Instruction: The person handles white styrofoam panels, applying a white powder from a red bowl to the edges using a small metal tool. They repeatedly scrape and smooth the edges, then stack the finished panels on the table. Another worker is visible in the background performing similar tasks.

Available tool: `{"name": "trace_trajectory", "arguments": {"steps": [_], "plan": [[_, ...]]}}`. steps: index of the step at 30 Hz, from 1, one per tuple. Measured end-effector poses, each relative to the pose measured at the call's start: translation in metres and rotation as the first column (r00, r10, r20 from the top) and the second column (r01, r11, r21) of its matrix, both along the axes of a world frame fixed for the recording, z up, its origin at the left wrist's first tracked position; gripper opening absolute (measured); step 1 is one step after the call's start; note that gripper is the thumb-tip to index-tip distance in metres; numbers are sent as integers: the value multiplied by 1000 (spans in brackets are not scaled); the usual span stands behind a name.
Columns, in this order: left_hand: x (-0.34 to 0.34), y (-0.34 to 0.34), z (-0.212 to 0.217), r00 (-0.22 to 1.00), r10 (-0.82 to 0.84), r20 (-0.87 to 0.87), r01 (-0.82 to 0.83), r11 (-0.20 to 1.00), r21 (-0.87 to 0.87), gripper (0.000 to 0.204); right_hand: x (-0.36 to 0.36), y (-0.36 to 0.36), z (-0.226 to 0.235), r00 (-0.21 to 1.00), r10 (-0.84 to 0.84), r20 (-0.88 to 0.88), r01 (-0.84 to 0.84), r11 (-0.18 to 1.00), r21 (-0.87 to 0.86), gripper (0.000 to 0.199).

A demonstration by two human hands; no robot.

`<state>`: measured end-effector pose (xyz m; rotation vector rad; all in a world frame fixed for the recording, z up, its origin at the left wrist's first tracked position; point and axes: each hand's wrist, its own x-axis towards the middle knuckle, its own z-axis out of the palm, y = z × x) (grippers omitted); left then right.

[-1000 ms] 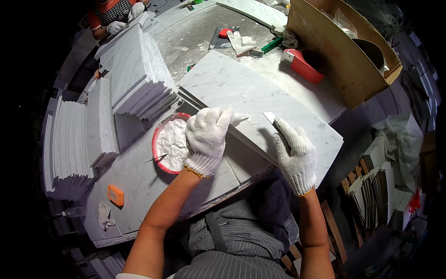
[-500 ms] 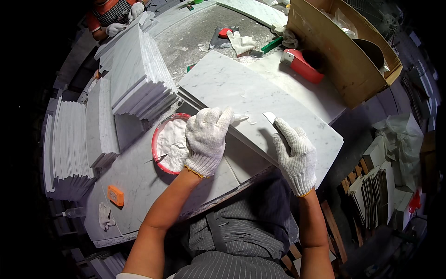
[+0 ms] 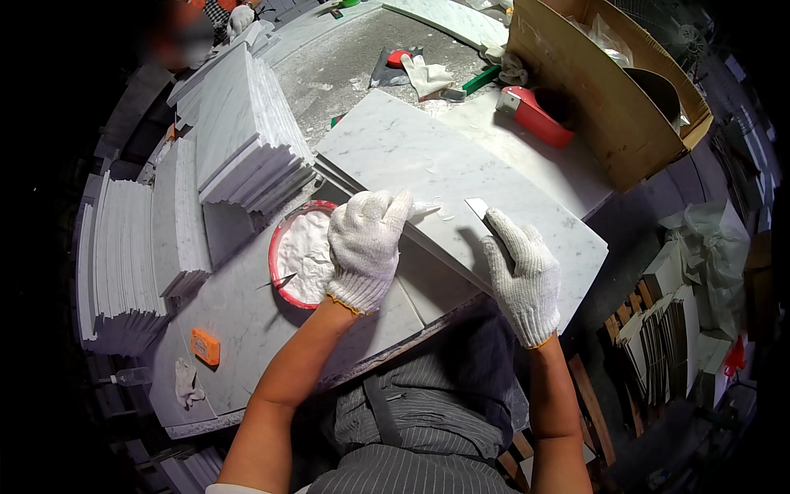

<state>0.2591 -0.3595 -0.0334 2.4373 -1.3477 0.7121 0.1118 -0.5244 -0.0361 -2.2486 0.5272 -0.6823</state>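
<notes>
My left hand (image 3: pixel 366 247), in a white knit glove, is closed at the near edge of a grey-veined white marble slab (image 3: pixel 461 165). What it grips is hidden; a pale tip shows past the fingers beside white smears on the slab. My right hand (image 3: pixel 524 272), gloved alike, is closed on a flat scraper blade (image 3: pixel 477 209) that sticks up from its fingertips over the slab. Left of my left hand, partly behind it, stands a red-rimmed tub (image 3: pixel 274 259) of white paste (image 3: pixel 304 251) with a thin dark stick at its near rim.
Stacked marble tiles (image 3: pixel 247 123) stand at the left. An orange box (image 3: pixel 205 347) and crumpled white cloth (image 3: pixel 188 384) lie near left. Beyond the slab are a spare glove (image 3: pixel 425 76), a red tape dispenser (image 3: pixel 539 119) and a cardboard box (image 3: pixel 592 90). A co-worker's gloved hand (image 3: pixel 240 20) shows far left.
My hands, the scraper and the slab look unmoved. At the far left the co-worker has leaned forward, and a blurred patch now covers one of their hands.
</notes>
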Motion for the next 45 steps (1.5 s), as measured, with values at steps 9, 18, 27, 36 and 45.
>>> {"name": "trace_trajectory", "arguments": {"steps": [9,18,27,36,45], "plan": [[-2,0,0,1000,20,-14,-20,1000,1,36,0,0,2,1000,9,19,-10,1000,26,32],[0,-1,-2,1000,19,-11,-19,1000,-8,36,-1,0,2,1000,3,4,-3,1000,23,32],[2,-2,-3,997,47,-55,-51,996,-72,32,1,0,1,999,-8,37,7,1000,8,31],[-18,46,-4,666,-322,-672,-463,528,-712,43,-6,-6,4,993,57,100,-54,998,-38,31],[12,252,0,686,542,-485,-717,387,-580,42,-13,51,0,955,144,261,-200,959,202,50]]}}
